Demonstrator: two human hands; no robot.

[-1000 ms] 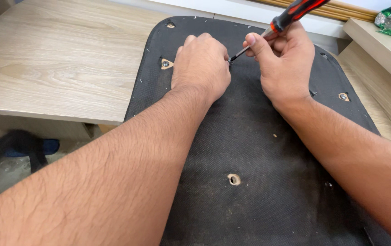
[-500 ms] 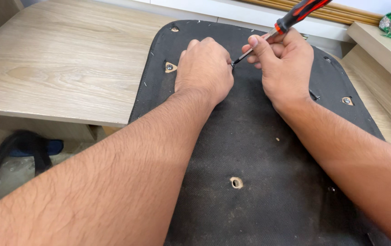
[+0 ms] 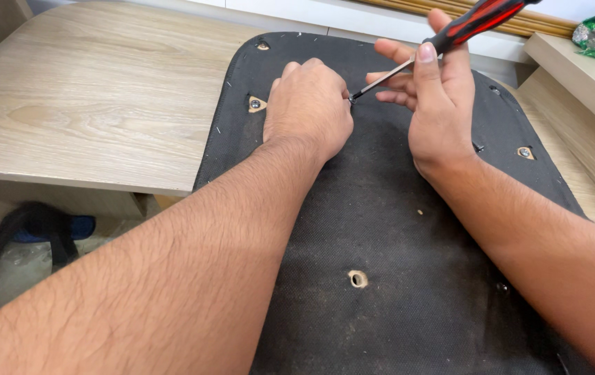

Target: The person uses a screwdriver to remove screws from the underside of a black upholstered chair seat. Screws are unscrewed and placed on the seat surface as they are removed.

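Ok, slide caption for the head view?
Right hand angles a red-handled screwdriver beside the left hand on a black panel.

Bright even light, soft shadows, sharp focus, wide-angle stretch
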